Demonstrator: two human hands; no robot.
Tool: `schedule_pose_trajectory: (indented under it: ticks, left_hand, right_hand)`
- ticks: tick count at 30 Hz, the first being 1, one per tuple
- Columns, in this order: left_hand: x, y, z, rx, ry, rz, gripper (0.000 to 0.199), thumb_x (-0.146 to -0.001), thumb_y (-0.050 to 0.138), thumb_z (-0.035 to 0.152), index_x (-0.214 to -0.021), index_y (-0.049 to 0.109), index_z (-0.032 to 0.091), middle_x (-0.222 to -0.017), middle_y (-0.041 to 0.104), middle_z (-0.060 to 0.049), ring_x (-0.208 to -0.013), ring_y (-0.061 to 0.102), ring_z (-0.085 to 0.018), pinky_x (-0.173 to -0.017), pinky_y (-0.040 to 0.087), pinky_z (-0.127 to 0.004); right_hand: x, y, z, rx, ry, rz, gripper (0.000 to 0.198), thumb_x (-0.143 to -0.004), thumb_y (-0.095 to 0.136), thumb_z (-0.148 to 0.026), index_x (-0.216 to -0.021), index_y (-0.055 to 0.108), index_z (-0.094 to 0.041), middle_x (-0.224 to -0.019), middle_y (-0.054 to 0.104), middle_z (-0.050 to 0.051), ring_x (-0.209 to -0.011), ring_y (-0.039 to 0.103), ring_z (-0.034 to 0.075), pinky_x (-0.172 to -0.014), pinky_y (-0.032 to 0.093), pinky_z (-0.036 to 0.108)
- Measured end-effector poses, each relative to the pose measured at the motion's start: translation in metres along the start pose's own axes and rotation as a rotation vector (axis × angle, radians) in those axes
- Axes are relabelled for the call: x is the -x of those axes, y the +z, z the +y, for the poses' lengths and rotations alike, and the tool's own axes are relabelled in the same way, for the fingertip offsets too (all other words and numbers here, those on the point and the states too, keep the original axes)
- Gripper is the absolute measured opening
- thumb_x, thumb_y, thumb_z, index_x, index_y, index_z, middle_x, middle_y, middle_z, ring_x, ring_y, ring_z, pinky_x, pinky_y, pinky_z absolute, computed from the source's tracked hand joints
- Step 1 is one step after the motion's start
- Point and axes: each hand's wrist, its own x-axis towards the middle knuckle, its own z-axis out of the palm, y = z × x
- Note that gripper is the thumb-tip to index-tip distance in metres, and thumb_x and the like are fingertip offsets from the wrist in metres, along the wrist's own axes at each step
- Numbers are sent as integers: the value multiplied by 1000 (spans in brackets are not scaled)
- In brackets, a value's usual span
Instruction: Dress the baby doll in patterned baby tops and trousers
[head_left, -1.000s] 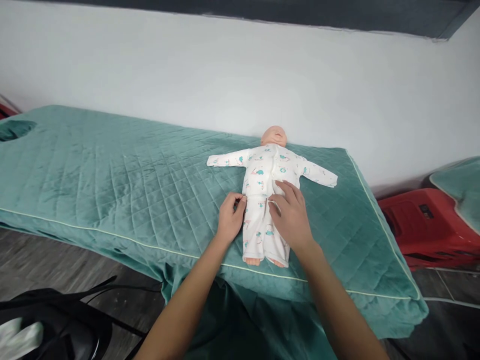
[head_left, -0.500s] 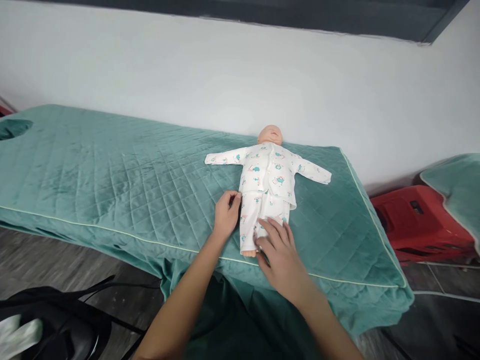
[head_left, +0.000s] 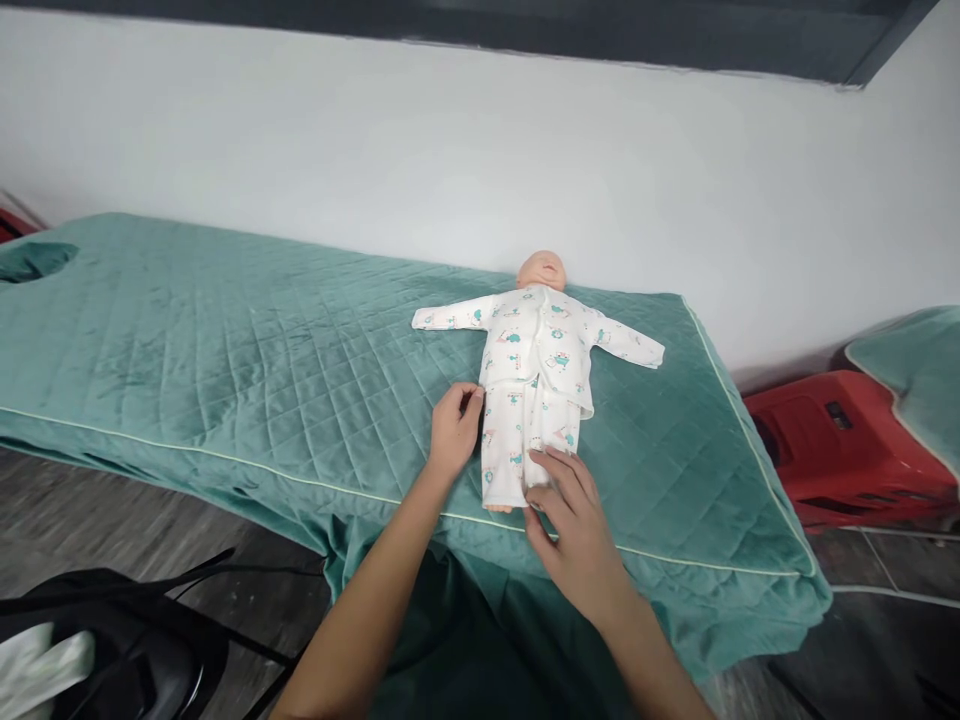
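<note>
A baby doll [head_left: 541,270] lies on its back, dressed in a white printed long-sleeved shirt [head_left: 537,335] and matching trousers [head_left: 504,450]. Its sleeves are spread out to both sides. My left hand [head_left: 456,430] is closed at the trousers' left edge, thumb and forefinger pinched by the waist just under the shirt hem. My right hand [head_left: 574,520] curls over the lower part of the right trouser leg, thumb and fingers around its cuff. Toes show below the left cuff; the other foot is hidden by my right hand.
A green quilted cover [head_left: 300,380] lies over the long bed, which stands against a white wall [head_left: 420,150]. A red plastic stool [head_left: 855,450] is at the right. On the lower left, a white glove [head_left: 45,665] lies on a black bag-like object [head_left: 142,640].
My right hand has slid slightly right and down along the trouser leg, showing more of the gap between the legs. My left hand keeps its place at the waist.
</note>
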Motion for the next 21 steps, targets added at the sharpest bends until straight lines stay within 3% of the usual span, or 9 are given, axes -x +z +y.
schedule_pose_trajectory:
  ticks: [5,9,12,15,18,21]
  left_hand:
    - [0,0,0,0,8,-11,23,-95,52,38,-88,65,20,-83,67,0,-77,59,-15,-73,45,-27]
    - [0,-1,1,9,-2,-15,23,-95,53,37,-88,65,19,-83,67,0,-77,59,-15,-74,44,-27]
    - [5,-2,3,53,-15,3,22,-95,53,37,-88,65,19,-82,66,0,-78,60,-14,-73,45,-26]
    - [25,-8,7,59,13,-19,21,-96,53,35,-87,64,19,-80,64,0,-76,59,-14,-73,45,-26]
    - [58,-19,14,29,139,-110,19,-98,53,30,-89,65,19,-81,63,0,-75,58,-13,-73,46,-26]
    - [90,-33,18,-18,371,-215,12,-97,57,25,-104,64,20,-94,65,-4,-87,61,-14,-77,50,-27]
  right_hand:
    - [5,5,4,-46,43,-15,18,-93,52,-8,-104,56,-22,-141,52,12,-140,40,30,-113,41,59]
    - [10,7,8,-66,107,23,26,-95,55,-12,-119,54,-22,-140,51,13,-134,43,29,-104,49,51]
    - [16,10,11,-29,177,103,30,-94,61,-19,-123,54,-23,-126,56,12,-118,53,28,-94,53,47]
    - [23,13,14,-29,216,152,23,-94,64,-22,-116,57,-23,-112,58,10,-107,56,26,-89,53,44]
    - [28,14,16,-64,207,141,15,-95,62,-19,-108,58,-23,-107,58,8,-102,57,24,-86,52,40]
    - [29,12,18,-87,172,123,14,-95,61,-15,-105,58,-23,-103,58,6,-97,57,21,-82,51,37]
